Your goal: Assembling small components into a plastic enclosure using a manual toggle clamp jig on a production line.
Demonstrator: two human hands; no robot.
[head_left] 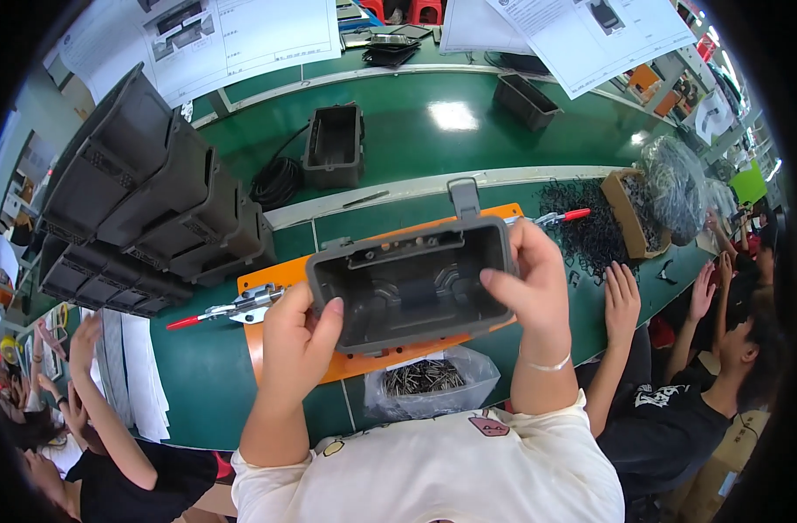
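Gripping dark grey box [416, 305] at frame centre, opening tipped toward camera. Grasping its left end with fingers of left hand [296, 342], thumb at near rim; grasping right end with fingers of right hand [538, 277], thumb over rim. Raised latch [465, 199] on box's far edge, toward right. Held above orange plate [257, 353] on green worktop [198, 375]; can't tell if touching. Red-handled clamps [252, 302] at plate's left and right ends. Just below box, clear bag [479, 388] of metal pins [425, 376]. Stacked grey boxes [154, 187] at upper left; black cable coil [279, 181] beside open box [333, 170], upper centre. Loose black parts [577, 231] near carton [630, 218], right of frame.
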